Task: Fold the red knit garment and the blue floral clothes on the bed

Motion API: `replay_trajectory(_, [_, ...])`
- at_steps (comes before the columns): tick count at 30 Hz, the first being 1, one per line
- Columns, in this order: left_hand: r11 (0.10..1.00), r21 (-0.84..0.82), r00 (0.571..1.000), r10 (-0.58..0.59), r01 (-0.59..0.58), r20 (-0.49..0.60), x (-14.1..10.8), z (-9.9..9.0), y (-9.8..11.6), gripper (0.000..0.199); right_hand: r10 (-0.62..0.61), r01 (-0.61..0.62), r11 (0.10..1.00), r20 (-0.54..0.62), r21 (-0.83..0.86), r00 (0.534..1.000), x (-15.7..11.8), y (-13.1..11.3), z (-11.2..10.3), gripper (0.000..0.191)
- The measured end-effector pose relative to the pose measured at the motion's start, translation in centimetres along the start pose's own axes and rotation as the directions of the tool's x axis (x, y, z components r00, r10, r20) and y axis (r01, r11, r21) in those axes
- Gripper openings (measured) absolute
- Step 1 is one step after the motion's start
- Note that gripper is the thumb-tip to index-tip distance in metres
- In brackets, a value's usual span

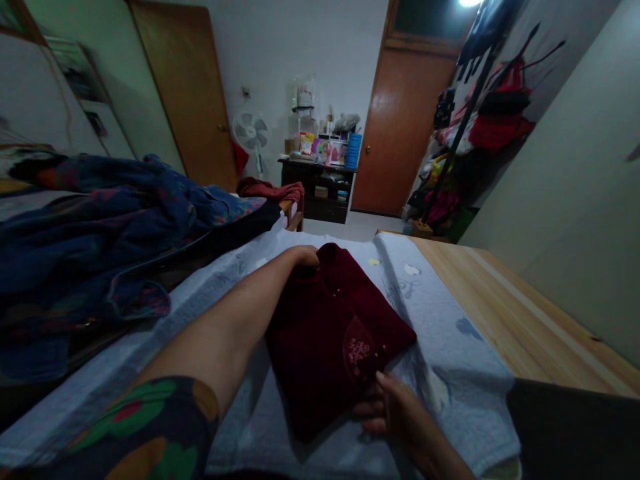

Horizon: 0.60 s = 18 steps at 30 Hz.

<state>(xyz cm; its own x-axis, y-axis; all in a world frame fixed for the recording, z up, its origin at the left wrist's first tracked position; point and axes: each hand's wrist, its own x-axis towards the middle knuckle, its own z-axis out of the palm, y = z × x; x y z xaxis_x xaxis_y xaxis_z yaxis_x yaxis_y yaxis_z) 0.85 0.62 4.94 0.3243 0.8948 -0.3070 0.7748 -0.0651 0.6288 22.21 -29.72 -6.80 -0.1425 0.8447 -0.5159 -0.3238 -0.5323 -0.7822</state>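
Note:
A dark red garment [320,340] with a collar, small buttons and an embroidered patch lies folded on a light grey-blue patterned sheet [450,347]. At its upper left, beside the collar, my left hand [304,259] has its fingers closed on the cloth. My right hand [385,407] is at the garment's lower right edge, thumb near the patch and fingers apart below it; it grips nothing visible.
Dark blue patterned clothes [140,213] are heaped at the left. A bare wooden board [480,287] runs along the right. Further back are a white fan [250,133], a black cabinet [316,190], doors and hanging bags.

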Motion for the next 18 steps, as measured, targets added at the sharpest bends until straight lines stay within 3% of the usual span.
replay_trajectory(3, [0.999,0.035,1.000,0.019,-0.019,-0.019,1.0,1.2,-0.8,0.008,-0.080,0.066,0.953,-0.036,-0.295,0.996,0.2,-1.1,-2.3,0.045])
replay_trajectory(6, [0.997,0.071,0.995,0.031,-0.025,-0.095,1.5,1.4,-1.5,0.010,-0.251,0.179,0.823,-0.063,-0.539,0.966,0.1,-4.1,-3.9,0.041])
replay_trajectory(9, [0.994,0.100,0.966,0.061,-0.037,-0.250,1.0,0.6,-1.8,0.031,-0.504,0.322,0.637,-0.063,-0.700,0.861,0.5,-7.9,-4.1,0.031])
replay_trajectory(11, [0.992,0.115,0.924,0.093,-0.054,-0.371,-0.2,-0.1,-1.9,0.048,-0.634,0.344,0.484,-0.051,-0.805,0.772,1.6,-10.2,-3.6,0.028])
replay_trajectory(14, [0.988,0.112,0.828,0.150,-0.106,-0.540,-3.7,0.0,-2.6,0.056,-0.710,0.299,0.252,0.035,-0.920,0.704,4.6,-12.5,-2.5,0.028])
replay_trajectory(16, [0.978,-0.005,0.724,0.150,-0.208,-0.673,-6.8,1.4,-3.7,0.052,-0.708,0.251,0.132,0.086,-0.959,0.700,7.1,-13.3,-2.0,0.036])
replay_trajectory(18, [0.947,-0.225,0.680,-0.009,-0.230,-0.734,-10.2,3.8,-5.0,0.059,-0.674,0.208,0.068,0.109,-0.976,0.730,9.4,-13.8,-1.8,0.043])
